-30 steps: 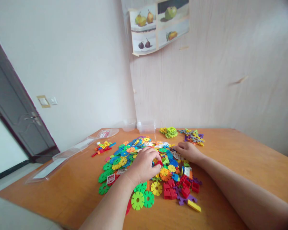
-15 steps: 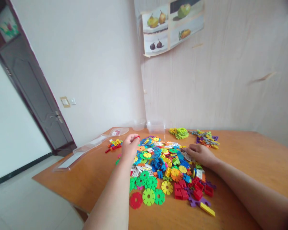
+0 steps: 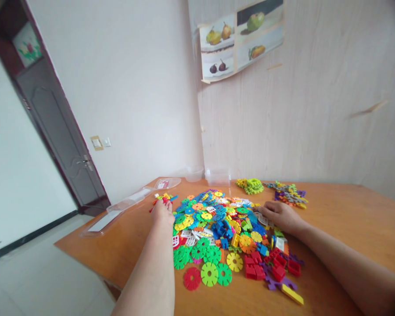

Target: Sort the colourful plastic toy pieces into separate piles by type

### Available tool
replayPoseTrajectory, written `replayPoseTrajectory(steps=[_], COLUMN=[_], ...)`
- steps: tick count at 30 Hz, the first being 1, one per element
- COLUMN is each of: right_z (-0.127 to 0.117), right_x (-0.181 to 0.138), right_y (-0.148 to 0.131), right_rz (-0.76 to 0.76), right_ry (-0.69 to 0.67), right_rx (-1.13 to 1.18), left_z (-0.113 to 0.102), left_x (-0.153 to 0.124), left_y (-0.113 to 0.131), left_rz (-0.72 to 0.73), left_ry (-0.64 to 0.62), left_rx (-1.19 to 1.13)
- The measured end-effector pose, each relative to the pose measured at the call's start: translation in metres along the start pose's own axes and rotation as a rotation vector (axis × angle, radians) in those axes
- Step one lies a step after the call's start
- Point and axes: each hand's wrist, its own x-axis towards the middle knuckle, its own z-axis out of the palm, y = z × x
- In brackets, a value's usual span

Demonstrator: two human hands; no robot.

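My left hand (image 3: 163,213) reaches over the small group of red, yellow and blue bricks (image 3: 166,197) left of the main pile. Its fingers are stretched out and slightly apart, touching or just above those bricks; no held piece shows. At the right edge of the big heap of plastic building pieces (image 3: 213,213) rests my right hand (image 3: 279,216). Its fingers are curled down by a white lattice piece (image 3: 262,219), and whatever they hold is hidden. The heap mixes notched discs, bricks and white window-like pieces. Green discs (image 3: 210,274) and a red disc (image 3: 192,278) lie at its front.
Red bricks (image 3: 254,271), a purple piece (image 3: 276,281) and a yellow strip (image 3: 292,294) lie front right. Behind are linked green pieces (image 3: 253,186), a grey and purple cluster (image 3: 288,194) and clear tubs (image 3: 217,177). Clear lids (image 3: 100,223) line the table's left edge.
My left hand has moved left from above the heap, where it pinched a small red piece, to the small brick group. My right hand stays at the heap. The view has shifted slightly.
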Motion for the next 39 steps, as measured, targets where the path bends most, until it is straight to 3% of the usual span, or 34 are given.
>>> replayPoseTrajectory(steps=[11,28,34,39], right_z=[0.006,0.002,0.000,-0.002], right_x=[0.005,0.002,0.001,0.000], right_y=[0.009,0.005,0.003,0.001], right_rz=[0.041,0.056,0.031,0.028], right_ry=[-0.004,-0.025,-0.036,-0.050], right_rx=[0.056,0.041,0.046,0.047], left_z=[-0.003,-0.002,0.002,0.012], left_x=[0.014,0.033,0.017,-0.019], left_y=[0.022,0.021,0.016,0.013], left_rz=[0.036,0.049,0.074,0.105], left_ry=[-0.044,-0.005,-0.158,-0.389], left_rx=[-0.050,0.025,0.122,0.269])
